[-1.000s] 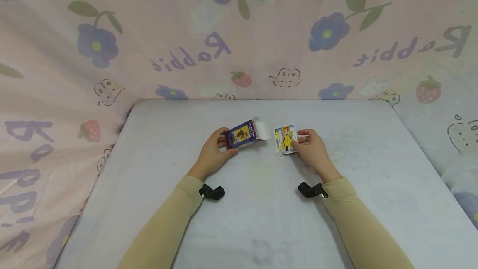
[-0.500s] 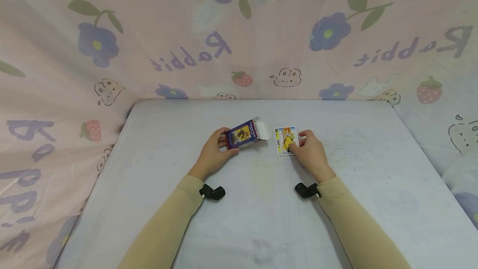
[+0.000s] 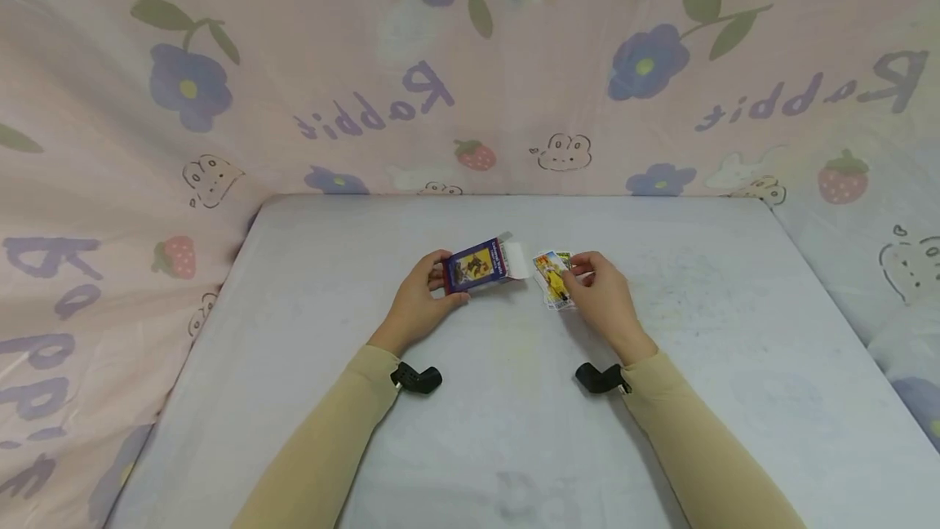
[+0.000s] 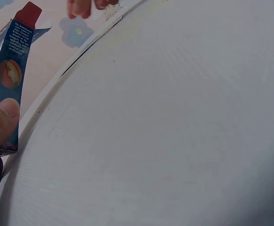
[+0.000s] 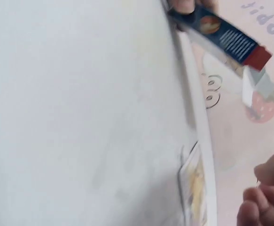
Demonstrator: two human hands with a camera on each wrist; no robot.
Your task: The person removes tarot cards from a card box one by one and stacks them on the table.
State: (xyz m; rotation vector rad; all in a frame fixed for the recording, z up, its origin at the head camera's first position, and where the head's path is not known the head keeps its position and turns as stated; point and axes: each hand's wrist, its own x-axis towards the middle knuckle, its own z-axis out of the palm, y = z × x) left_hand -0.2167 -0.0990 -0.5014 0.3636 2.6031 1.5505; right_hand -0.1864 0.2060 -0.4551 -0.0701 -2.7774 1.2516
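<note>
On the left, my left hand grips a blue and red card box with a picture on its front. The box tilts, and its end flap stands out toward the right. In the left wrist view, the thumb presses the box's narrow printed side. Several picture cards lie loosely stacked on the table, the top one yellow and turned askew. My right hand hovers over their right edge, fingers bent. In the right wrist view, these fingers stand apart from the cards, with nothing visible between them.
A white table carries everything. Behind it and along both sides hangs a pink cloth printed with flowers, rabbits and strawberries. Black wrist cameras, such as the one on my right wrist, stick inward from both sleeves.
The top card has turned askew, its upper end shifting left, and other cards show beneath it. My right hand has moved slightly left and lifted off the cards. My left hand and the box stay put.
</note>
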